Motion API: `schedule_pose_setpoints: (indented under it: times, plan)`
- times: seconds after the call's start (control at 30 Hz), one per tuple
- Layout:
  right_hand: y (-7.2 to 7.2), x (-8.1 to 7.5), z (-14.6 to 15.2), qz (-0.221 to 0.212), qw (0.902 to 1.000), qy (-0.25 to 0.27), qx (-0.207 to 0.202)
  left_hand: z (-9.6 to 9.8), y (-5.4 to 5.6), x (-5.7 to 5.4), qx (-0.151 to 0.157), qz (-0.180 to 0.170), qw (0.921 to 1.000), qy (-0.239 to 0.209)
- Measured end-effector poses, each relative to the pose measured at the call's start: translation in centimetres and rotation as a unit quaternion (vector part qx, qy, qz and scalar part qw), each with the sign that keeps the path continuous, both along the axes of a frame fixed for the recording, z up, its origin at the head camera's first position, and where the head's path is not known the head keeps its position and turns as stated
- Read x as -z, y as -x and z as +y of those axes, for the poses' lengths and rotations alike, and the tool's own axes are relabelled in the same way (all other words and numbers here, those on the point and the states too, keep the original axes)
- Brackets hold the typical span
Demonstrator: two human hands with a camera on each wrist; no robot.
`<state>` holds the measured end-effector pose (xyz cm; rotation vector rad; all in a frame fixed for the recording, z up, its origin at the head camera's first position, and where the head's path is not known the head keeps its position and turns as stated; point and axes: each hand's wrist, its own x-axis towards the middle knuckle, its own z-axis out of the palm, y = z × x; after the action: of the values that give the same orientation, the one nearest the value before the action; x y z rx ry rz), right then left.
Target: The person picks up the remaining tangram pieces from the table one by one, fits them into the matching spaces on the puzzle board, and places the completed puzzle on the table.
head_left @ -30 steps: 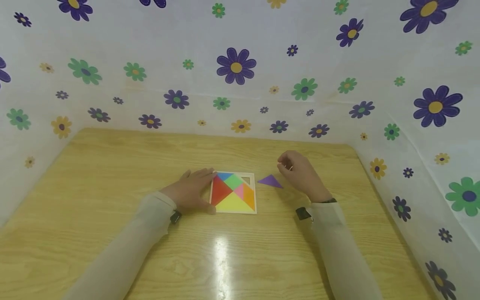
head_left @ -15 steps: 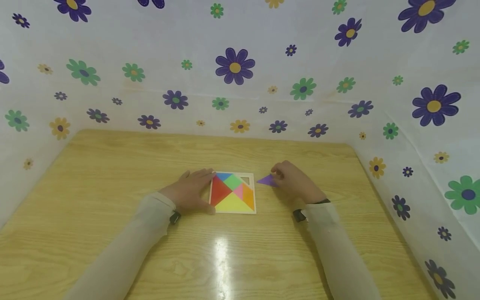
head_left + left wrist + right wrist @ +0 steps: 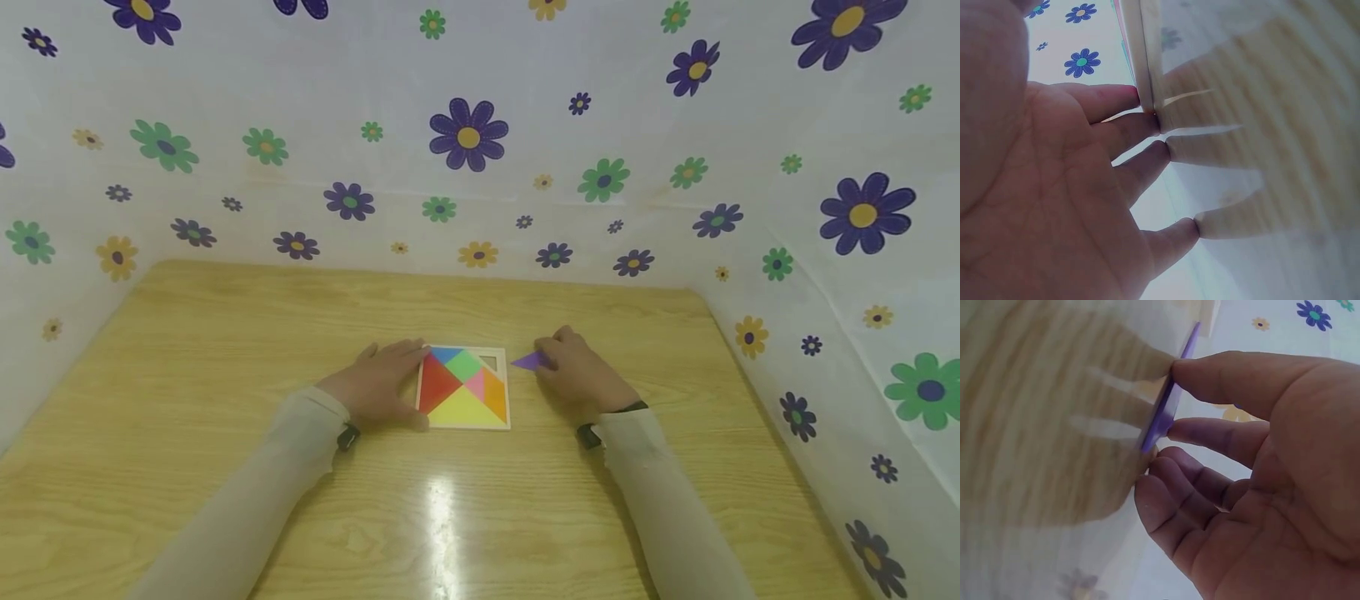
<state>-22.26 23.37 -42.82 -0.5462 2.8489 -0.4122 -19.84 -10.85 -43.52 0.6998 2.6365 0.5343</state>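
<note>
A square tangram tray (image 3: 468, 428) with a pale frame lies on the table, holding red, blue, green, pink, orange and yellow pieces. A triangular recess (image 3: 489, 362) at its upper right shows bare wood. My left hand (image 3: 375, 383) lies along the tray's left side, thumb at the near corner and index finger at the far corner. In the left wrist view its fingertips (image 3: 1186, 230) rest on the table. Right of the tray, my right hand (image 3: 581, 367) pinches a purple triangle tangram piece (image 3: 1165, 412) by its edges, between thumb and index finger; its other fingers curl below.
The wooden table (image 3: 300, 517) carries a bright light reflection near its front. White cloth printed with flowers (image 3: 468, 137) stands as a wall behind and along both sides. Dark wrist straps (image 3: 589, 435) sit at the sleeve cuffs.
My right hand has come down and left onto the purple triangle and now pinches it, covering its right part. The left hand and the tray keep their place.
</note>
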Motion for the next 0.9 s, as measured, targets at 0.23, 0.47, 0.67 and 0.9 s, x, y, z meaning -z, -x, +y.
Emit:
schedule_pose_setpoints:
  times: [0.23, 0.47, 0.67, 0.9]
  plan:
    - [-0.21, -0.44, -0.49, 0.008, 0.9999, -0.009, 0.006, -0.11, -0.27, -0.29, -0.006, -0.004, 1.0, -0.001]
    - [-0.48, -0.73, -0.81, -0.004, 0.9994, -0.001, 0.033, -0.12, -0.38, -0.35, -0.005, -0.005, 1.0, 0.0]
    - [-0.44, -0.6, -0.68, -0.005, 0.9993, 0.007, 0.038, 0.02, -0.43, -0.51, -0.008, -0.01, 0.9999, -0.002]
    - [-0.19, -0.75, -0.67, -0.026, 0.9973, 0.027, 0.063, 0.1, -0.45, -0.75, -0.011, -0.011, 0.9999, -0.002]
